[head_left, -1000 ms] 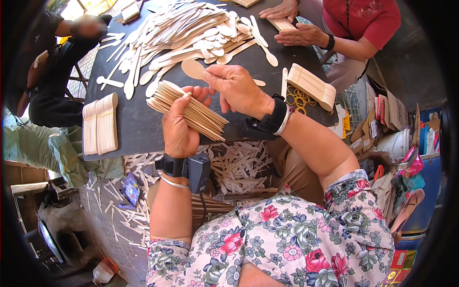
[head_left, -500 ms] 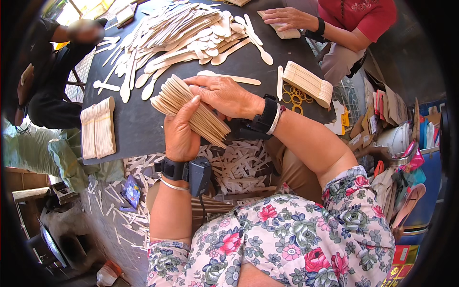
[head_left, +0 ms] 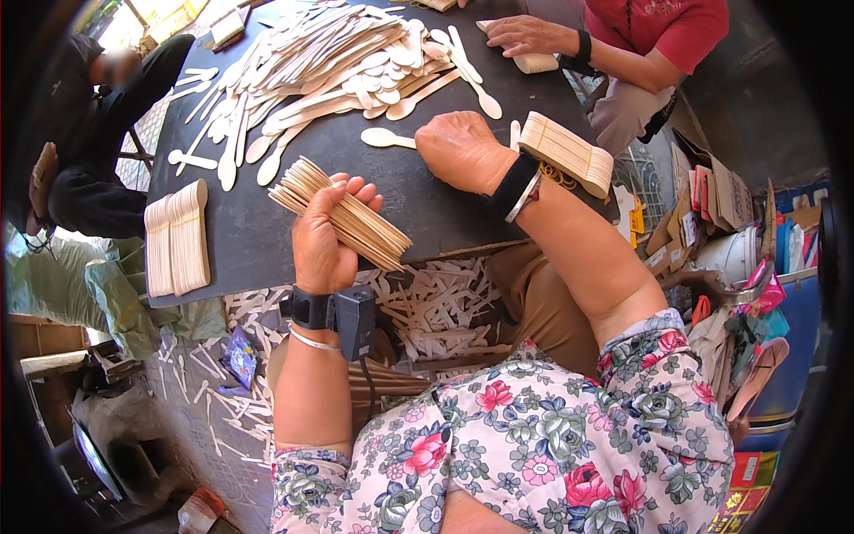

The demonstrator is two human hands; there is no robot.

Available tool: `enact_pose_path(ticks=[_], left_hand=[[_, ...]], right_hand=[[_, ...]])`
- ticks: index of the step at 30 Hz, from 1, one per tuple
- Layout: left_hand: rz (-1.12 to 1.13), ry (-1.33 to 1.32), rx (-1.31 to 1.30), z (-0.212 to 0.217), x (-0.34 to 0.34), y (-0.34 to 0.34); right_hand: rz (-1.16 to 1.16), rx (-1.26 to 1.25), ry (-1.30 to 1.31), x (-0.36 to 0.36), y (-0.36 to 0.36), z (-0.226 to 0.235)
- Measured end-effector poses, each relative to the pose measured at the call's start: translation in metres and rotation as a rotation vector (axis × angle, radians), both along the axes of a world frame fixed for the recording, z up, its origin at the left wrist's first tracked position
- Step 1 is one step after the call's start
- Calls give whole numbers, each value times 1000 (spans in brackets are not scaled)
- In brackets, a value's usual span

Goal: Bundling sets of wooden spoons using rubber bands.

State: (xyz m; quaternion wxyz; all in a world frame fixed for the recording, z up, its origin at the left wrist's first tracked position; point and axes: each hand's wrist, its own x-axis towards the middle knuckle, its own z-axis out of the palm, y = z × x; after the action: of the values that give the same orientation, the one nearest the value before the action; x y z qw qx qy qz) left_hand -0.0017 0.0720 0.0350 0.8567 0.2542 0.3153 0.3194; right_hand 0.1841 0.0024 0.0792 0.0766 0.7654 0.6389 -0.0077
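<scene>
My left hand grips a thick stack of flat wooden spoons, held edge-up over the near edge of the dark table. My right hand rests knuckles-up on the table, fingers curled down beside a single loose wooden spoon; whether it holds anything is hidden. A big heap of loose wooden spoons lies across the far half of the table.
A neat row of stacked spoons sits at the table's left, another bundle at its right edge. A person in red holds a stack at the far right; a person in black sits left. Spoons litter the floor.
My right hand has left the stack and moved out onto the table toward the loose spoon. My left hand keeps the stack, now a little lower and nearer.
</scene>
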Motion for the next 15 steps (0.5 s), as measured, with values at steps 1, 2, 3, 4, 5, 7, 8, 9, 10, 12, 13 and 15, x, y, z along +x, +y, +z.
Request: enact_pose_path(ticks=[1, 2, 3, 4, 5, 7, 8, 9, 10, 12, 13, 15], left_hand=[[-3, 15, 5, 0, 1, -1], [-1, 15, 7, -3, 2, 0], [-29, -7, -4, -8, 1, 0], [-56, -29, -15, -10, 1, 1], [-69, -23, 7, -11, -1, 1], [-65, 15, 6, -11, 1, 2], [-61, 54, 5, -10, 1, 3], [-62, 54, 4, -8, 3, 1], [-49, 39, -18, -3, 5, -1], [-39, 24, -38, -1, 7, -3], [-20, 22, -22, -2, 8, -3], [-5, 19, -8, -8, 10, -2]], right_hand=[[10, -5, -28, -2, 2, -2], [12, -2, -29, -2, 2, -2], [2, 2, -11, -2, 3, -2], [-7, 6, 8, -3, 3, -3], [-4, 8, 7, 0, 2, -6], [59, 207, 119, 7, -4, -11], [58, 207, 117, 9, -4, -13], [45, 204, 255, 8, -6, -11], [31, 201, 392, 5, -8, -9], [104, 235, 461, -6, -12, -5], [181, 269, 530, -14, -13, -4], [223, 342, 506, -32, -15, -10]])
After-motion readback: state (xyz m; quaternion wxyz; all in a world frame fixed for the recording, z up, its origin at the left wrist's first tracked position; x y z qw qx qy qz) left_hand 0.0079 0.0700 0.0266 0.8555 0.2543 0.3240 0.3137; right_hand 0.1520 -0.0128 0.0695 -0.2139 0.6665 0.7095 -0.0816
